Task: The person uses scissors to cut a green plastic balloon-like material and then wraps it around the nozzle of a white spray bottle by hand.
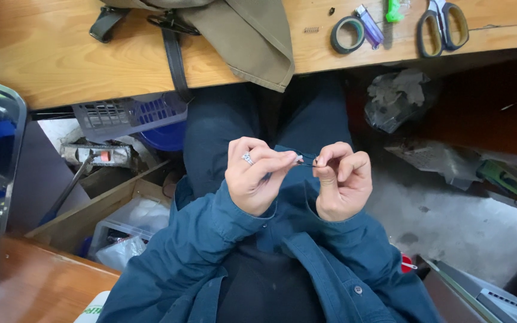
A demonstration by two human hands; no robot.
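while the person sits at a wooden workbench (61,54), both hands work over the lap, level with the knees; the left hand (252,179), a ring on one finger, has its thumb and forefinger closed in a pinch on one end of a small thin part (304,160), the other fingers curled in; the right hand (342,182) pinches the opposite end between thumb and forefinger tip, its remaining fingers folded toward the palm; the part itself spans the short gap between the two sets of fingertips, above the dark trousers, and is too small to tell what kind of piece it is; the step in hand appears to be a fine fitting or joining of two tiny ends; any further motion would seem to call for steady, close fingertip control, since the piece could slip and fall to the cluttered floor; on the bench lie a roll of dark tape (347,34), a purple lighter (368,25), a pair of scissors (442,27) and a khaki bag (234,33) whose strap hangs over the edge; a blue basket (130,115) sits below the bench at the left.
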